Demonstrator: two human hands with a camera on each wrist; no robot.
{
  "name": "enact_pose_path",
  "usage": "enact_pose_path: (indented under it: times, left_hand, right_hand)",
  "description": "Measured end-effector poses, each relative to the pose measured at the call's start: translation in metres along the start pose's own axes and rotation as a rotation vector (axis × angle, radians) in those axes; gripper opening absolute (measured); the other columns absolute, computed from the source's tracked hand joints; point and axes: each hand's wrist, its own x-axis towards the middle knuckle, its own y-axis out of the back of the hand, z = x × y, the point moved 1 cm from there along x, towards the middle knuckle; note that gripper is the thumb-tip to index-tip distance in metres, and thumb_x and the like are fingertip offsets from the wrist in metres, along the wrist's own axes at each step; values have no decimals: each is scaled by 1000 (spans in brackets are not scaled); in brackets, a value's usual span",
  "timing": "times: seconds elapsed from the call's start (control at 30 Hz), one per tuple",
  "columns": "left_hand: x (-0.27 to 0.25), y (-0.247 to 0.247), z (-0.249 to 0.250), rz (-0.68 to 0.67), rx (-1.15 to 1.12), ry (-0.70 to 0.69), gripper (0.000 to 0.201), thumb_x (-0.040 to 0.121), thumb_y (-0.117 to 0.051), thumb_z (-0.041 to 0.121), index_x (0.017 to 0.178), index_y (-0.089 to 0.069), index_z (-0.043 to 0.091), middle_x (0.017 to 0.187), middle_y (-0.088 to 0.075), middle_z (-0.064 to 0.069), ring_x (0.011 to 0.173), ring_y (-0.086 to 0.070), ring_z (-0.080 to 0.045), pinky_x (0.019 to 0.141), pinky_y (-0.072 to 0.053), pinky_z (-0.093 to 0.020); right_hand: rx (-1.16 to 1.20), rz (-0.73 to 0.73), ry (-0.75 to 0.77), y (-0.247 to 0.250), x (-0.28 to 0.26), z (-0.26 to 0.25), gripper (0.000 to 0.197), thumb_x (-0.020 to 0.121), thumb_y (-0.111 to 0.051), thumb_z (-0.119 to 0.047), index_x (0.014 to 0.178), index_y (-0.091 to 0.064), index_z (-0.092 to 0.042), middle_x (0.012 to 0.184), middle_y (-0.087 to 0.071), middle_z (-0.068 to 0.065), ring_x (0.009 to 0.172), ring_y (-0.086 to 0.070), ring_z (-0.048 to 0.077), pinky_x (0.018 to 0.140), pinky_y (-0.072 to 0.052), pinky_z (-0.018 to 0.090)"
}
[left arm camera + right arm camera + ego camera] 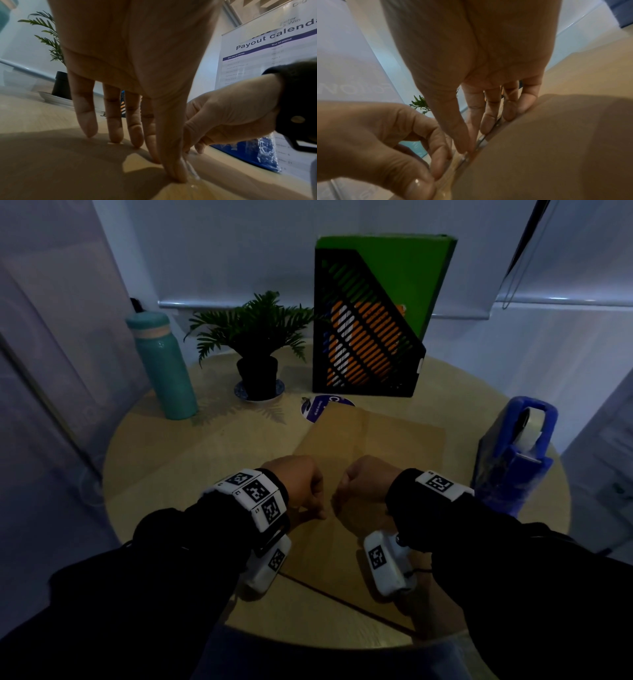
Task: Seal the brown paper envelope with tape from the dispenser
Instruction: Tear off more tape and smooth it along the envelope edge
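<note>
Envelope: a brown paper envelope [346,460] lay flat on the round wooden bench [171,460], reaching from the near edge toward the middle, directly beneath both hands.
Left hand: the left hand [301,487] hung over the envelope with its fingers [113,121] pointing straight down, tips touching the paper; the thumb pressed on a clear strip of tape [192,170].
Right hand: the right hand [359,484] sat just beside the left, almost touching it; its fingers [488,115] lay in a row along the envelope's edge, thumb and forefinger close together at the tape [481,142]. Whether they pinched it or only pressed it down could not be told.
Dispenser: a blue tape dispenser [517,450] with a clear roll stood on the right of the bench, apart from the hands.
Writing: a poster [267,54] behind read "Payout calenda", cut off at the frame; its smaller lines were too blurred to read.
Wrists: white bands with black square codes [255,491].
Elsewhere: a teal bottle [164,368], a potted fern [257,344] and a black file holder [363,330] stood at the far side.
</note>
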Motion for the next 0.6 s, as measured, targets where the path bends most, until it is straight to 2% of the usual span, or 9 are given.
enact_pose_path:
  times: [0.07,0.17,0.27,0.4,0.6]
  left_hand:
    - [0,0,0,-1,0,2,22,72,-80,33,62,-62,29,80,-69,12,79,-64,-10,66,-46,-26]
    - [-1,0,0,-4,7,-2,22,73,-80,34,62,-61,30,84,-69,10,81,-64,-11,65,-45,-25]
    - [-1,0,0,-4,20,-5,21,74,-78,34,64,-60,31,92,-69,7,86,-63,-13,68,-45,-26]
    - [-1,0,0,3,28,-7,20,74,-79,36,65,-61,31,92,-69,8,86,-63,-13,69,-47,-28]
    - [-1,-1,-2,9,55,-21,22,74,-78,36,63,-59,32,92,-69,8,84,-62,-12,70,-48,-28]
  right_hand:
    - [-9,-11,-5,0,1,-1,30,75,-77,-28,88,-72,-1,81,-56,5,76,-52,17,66,-43,30]
    - [-37,-15,-5,-1,1,-2,23,73,-79,-29,70,-62,-13,76,-55,4,68,-49,15,61,-43,29]
    - [-60,-16,-4,-2,1,-3,24,72,-79,-30,69,-61,-14,74,-55,4,64,-49,15,55,-43,28]
    - [-101,-9,12,-2,0,-5,23,76,-76,-29,75,-60,-13,80,-54,6,75,-50,19,62,-41,30]
    - [-176,12,31,-2,-1,-8,22,81,-73,-28,76,-58,-12,81,-56,3,79,-52,18,67,-43,28]
